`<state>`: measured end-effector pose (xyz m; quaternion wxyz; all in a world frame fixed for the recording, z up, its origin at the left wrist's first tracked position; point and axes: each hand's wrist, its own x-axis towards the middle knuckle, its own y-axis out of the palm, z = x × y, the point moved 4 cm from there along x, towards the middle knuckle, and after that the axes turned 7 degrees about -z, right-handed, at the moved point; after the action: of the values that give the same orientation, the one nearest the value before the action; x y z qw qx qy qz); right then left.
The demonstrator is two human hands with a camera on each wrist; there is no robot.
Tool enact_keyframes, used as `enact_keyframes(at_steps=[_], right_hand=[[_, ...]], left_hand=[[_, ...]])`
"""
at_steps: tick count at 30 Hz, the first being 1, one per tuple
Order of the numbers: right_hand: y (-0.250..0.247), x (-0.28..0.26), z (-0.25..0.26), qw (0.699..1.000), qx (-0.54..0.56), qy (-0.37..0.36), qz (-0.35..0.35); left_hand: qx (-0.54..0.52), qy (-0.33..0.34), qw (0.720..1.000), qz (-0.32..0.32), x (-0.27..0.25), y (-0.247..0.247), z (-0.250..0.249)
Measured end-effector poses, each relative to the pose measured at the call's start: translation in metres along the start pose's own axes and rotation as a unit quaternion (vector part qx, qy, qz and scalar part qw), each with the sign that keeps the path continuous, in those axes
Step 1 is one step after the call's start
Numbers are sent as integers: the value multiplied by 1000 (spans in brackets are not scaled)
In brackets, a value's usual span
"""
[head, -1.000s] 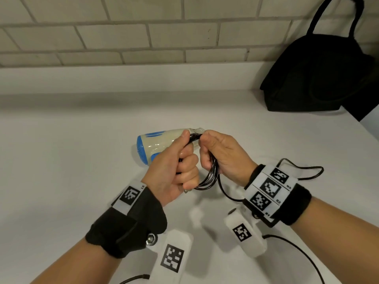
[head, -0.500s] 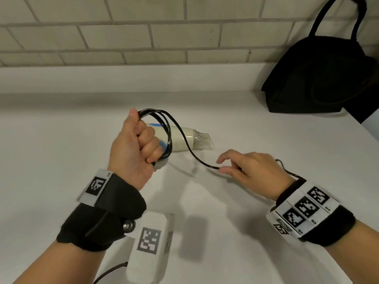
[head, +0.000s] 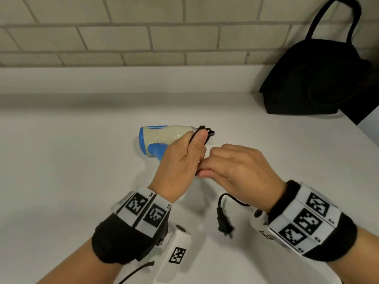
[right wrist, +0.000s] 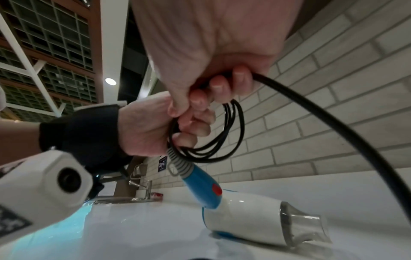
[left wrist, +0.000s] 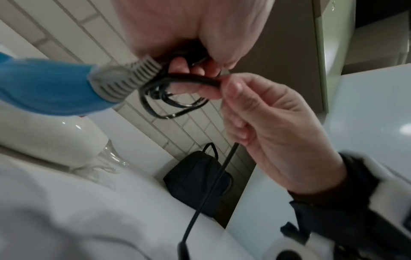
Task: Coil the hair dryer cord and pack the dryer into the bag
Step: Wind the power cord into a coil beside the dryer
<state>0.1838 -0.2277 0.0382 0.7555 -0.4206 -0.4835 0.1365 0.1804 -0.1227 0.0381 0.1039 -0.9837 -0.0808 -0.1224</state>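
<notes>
1 dryer point(head: 164, 138), 1 cord point(right wrist: 222, 140), 1 bag point(head: 313, 83)

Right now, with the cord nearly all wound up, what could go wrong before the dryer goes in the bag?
1. The loops sit loose in the left hand; easing the grip could let them spring apart.
2. The plug hangs free below the right hand and might swing or snag.
3. The dryer rests on the counter by its cord end; tugging the cord may drag it.
</notes>
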Motion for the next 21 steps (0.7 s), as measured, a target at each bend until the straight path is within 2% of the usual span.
enact_keyframes(at_steps=[4,6,11,13,14,17,19,21], right_hand=[[-7,0,-9,993,88,67,-33],[-9,1,-14,981,156,106,-53],[-5,1,-27,953,225,181,-91],[-6,0,-33,941,243,220,-82],[-6,0,-34,949,225,213,-58],[-4,2,-28,988,93,117,32],[-4,3,-27,994,38,85,58],[-3,3,-28,992,51,96,68]], left_hand=[[0,6,1000,30,-3,4,8],[-9,7,999,42,-4,4,10],[-58,-50,995,61,-5,6,8],[-56,-64,994,61,-6,7,9],[-56,-71,994,58,-6,6,9],[-57,-102,992,52,-4,1,11],[-77,-117,988,63,-3,0,10],[-90,-129,984,84,-2,-1,10]])
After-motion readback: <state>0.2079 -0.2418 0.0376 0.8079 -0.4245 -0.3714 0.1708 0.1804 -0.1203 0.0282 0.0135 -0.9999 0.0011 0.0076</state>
